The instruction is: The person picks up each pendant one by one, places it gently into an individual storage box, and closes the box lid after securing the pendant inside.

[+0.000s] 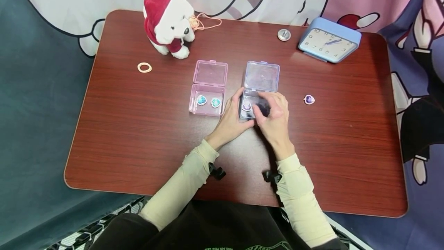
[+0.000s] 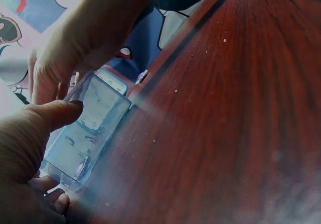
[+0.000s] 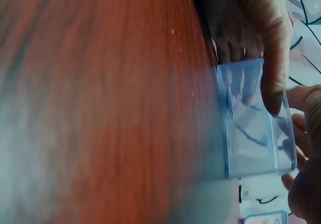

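A clear purple box (image 1: pixel 261 82) lies open at the table's middle, lid tipped back. My left hand (image 1: pixel 240 112) grips its tray from the left, with the thumb (image 2: pixel 56 112) pressed on the near wall. My right hand (image 1: pixel 269 108) curls over the tray's right side, fingers (image 3: pixel 300 151) round its edge. A purple heart gem (image 1: pixel 246 106) lies in the tray, and a dark blur sits under my right fingers. Another purple heart gem (image 1: pixel 309 99) lies on the table to the right. Left of my hands, an open pink box (image 1: pixel 208 88) holds two teal heart gems (image 1: pixel 201 100).
A plush dog (image 1: pixel 169 24) in a red hat stands at the back left beside an orange cord (image 1: pixel 204 22). A blue clock (image 1: pixel 328 41) and a metal knob (image 1: pixel 284 34) are at the back right. A hair tie (image 1: pixel 144 67) lies at the left.
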`<move>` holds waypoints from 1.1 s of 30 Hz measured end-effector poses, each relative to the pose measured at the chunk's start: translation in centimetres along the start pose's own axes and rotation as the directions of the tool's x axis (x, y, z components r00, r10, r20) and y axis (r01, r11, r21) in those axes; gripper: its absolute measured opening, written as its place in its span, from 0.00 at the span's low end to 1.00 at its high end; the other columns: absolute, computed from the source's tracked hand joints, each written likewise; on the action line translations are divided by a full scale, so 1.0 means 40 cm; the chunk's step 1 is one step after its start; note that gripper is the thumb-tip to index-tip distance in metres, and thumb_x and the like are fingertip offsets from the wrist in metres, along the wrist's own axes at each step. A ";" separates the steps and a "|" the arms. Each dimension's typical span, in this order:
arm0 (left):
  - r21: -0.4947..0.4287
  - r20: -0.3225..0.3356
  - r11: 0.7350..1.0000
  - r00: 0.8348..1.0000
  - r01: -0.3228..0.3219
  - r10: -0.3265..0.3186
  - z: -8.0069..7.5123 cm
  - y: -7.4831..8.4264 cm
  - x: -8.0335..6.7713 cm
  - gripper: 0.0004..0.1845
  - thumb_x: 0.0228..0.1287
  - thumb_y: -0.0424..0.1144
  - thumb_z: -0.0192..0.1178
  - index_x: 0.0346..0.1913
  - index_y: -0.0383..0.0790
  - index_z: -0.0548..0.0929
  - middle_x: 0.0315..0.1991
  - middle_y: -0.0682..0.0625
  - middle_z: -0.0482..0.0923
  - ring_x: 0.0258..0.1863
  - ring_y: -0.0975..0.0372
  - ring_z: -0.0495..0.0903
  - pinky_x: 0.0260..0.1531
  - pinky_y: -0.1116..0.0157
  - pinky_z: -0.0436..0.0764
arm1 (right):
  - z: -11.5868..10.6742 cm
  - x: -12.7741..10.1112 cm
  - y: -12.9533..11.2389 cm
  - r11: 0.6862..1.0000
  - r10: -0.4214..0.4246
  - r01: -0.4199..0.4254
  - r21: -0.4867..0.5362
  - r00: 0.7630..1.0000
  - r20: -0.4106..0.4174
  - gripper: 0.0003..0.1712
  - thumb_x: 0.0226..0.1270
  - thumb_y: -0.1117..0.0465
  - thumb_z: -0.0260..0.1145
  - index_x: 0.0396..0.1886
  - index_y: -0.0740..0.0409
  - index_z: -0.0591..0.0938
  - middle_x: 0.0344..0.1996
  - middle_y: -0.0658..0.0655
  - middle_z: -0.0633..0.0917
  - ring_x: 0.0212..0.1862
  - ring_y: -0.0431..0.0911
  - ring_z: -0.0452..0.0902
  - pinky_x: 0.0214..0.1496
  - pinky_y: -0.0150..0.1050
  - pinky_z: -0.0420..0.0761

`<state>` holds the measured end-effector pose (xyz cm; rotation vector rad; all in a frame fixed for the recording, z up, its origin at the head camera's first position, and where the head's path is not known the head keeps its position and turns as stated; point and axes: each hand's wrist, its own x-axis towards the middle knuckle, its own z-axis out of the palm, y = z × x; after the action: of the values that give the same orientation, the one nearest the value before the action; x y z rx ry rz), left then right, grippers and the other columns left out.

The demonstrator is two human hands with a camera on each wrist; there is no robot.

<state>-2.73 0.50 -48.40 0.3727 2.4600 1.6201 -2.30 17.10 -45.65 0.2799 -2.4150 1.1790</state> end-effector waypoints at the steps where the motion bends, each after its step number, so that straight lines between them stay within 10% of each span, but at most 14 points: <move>1: 0.001 0.000 1.000 1.000 -0.003 0.003 0.000 0.000 0.000 0.60 0.55 0.42 0.79 0.85 0.44 0.50 0.77 0.37 0.63 0.71 0.50 0.67 0.72 0.50 0.70 | -0.006 -0.001 0.001 1.000 0.009 -0.008 0.023 1.000 -0.030 0.14 0.60 0.74 0.70 0.47 0.66 0.89 0.48 0.63 0.89 0.56 0.61 0.79 0.66 0.50 0.73; 8: 0.012 -0.008 1.000 1.000 -0.009 0.009 0.000 -0.001 -0.001 0.61 0.56 0.46 0.80 0.85 0.47 0.50 0.76 0.38 0.65 0.71 0.50 0.67 0.72 0.51 0.68 | -0.075 0.007 0.053 0.987 0.064 -0.021 0.162 0.963 -0.263 0.20 0.47 0.83 0.44 0.13 0.67 0.81 0.20 0.61 0.83 0.30 0.47 0.76 0.42 0.29 0.71; 15: 0.014 -0.016 1.000 1.000 -0.011 0.012 0.000 -0.003 -0.002 0.60 0.56 0.46 0.80 0.85 0.47 0.51 0.74 0.39 0.68 0.68 0.51 0.69 0.69 0.51 0.71 | -0.164 -0.009 0.136 0.917 0.397 -0.365 0.159 0.870 -0.293 0.15 0.45 0.79 0.42 0.10 0.72 0.72 0.09 0.40 0.69 0.17 0.34 0.58 0.23 0.30 0.54; 22: 0.015 -0.015 1.000 1.000 -0.015 0.016 -0.003 -0.002 -0.002 0.60 0.56 0.46 0.80 0.84 0.47 0.51 0.74 0.39 0.67 0.69 0.51 0.68 0.69 0.50 0.70 | -0.199 -0.012 0.216 0.863 0.497 -0.504 0.045 0.828 -0.260 0.15 0.62 0.71 0.67 0.49 0.66 0.87 0.44 0.55 0.87 0.44 0.44 0.83 0.51 0.30 0.75; 33: 0.018 -0.004 1.000 1.000 -0.018 0.018 0.000 0.000 -0.001 0.60 0.56 0.46 0.80 0.85 0.46 0.50 0.76 0.39 0.66 0.70 0.51 0.67 0.71 0.51 0.69 | -0.212 -0.018 0.279 0.883 0.443 -0.458 -0.103 0.885 -0.143 0.62 0.48 0.54 0.88 0.80 0.53 0.65 0.72 0.63 0.74 0.74 0.55 0.63 0.77 0.45 0.58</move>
<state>-2.70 0.47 -48.41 0.3954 2.4834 1.6079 -3.20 30.64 -49.19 -0.4101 -2.5134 1.1668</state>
